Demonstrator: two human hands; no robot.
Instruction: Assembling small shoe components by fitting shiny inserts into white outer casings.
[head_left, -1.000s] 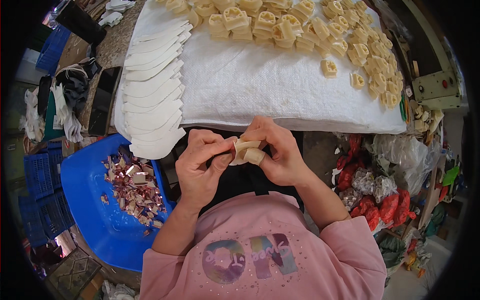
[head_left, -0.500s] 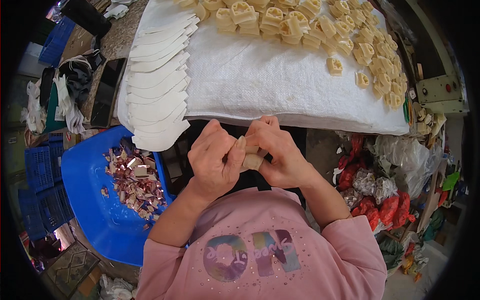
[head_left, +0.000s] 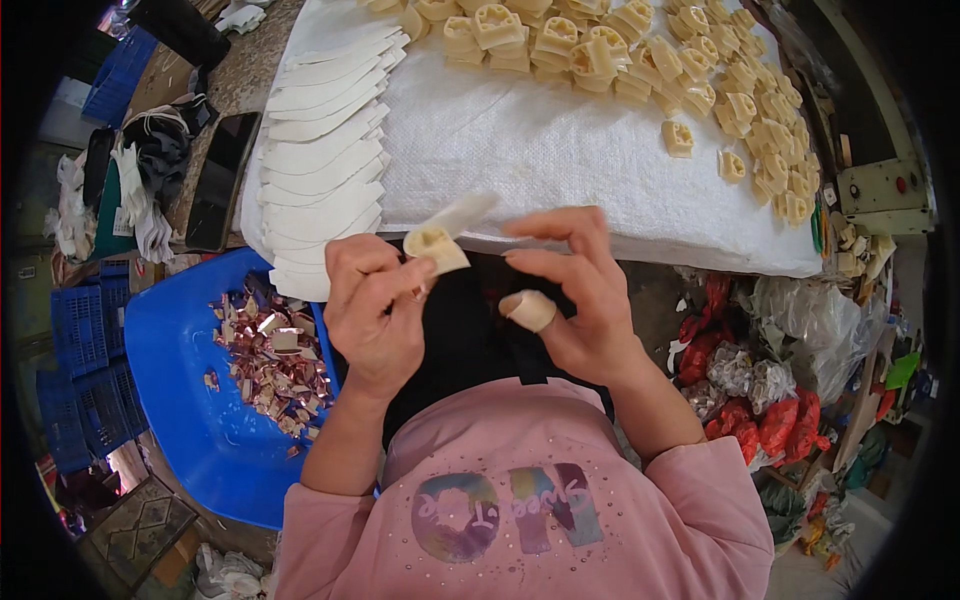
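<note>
My left hand (head_left: 375,315) pinches a small cream moulded piece (head_left: 437,247) between thumb and fingers, just off the near edge of the covered table. The piece has a rounded end with a hollow in it. A pale, thin strip (head_left: 465,212) sticks out beyond it, blurred by motion. To the right, my right hand (head_left: 585,300) is apart from the piece with its fingers spread and nothing in them. A tan wrap (head_left: 530,312) covers its thumb tip. Overlapping white curved strips (head_left: 320,160) lie in a column at the table's left side.
A white woven cover (head_left: 540,150) lies over the table; many similar cream pieces (head_left: 600,55) are heaped at its far and right sides. Left of me stands a blue tub (head_left: 180,400) with pinkish metallic pieces (head_left: 275,350). A phone (head_left: 222,180) and red bags (head_left: 780,420) flank the table.
My hands were together over the piece and have drawn apart. The left hand has moved left with the piece, now in plain sight; the right has let go and spread its fingers.
</note>
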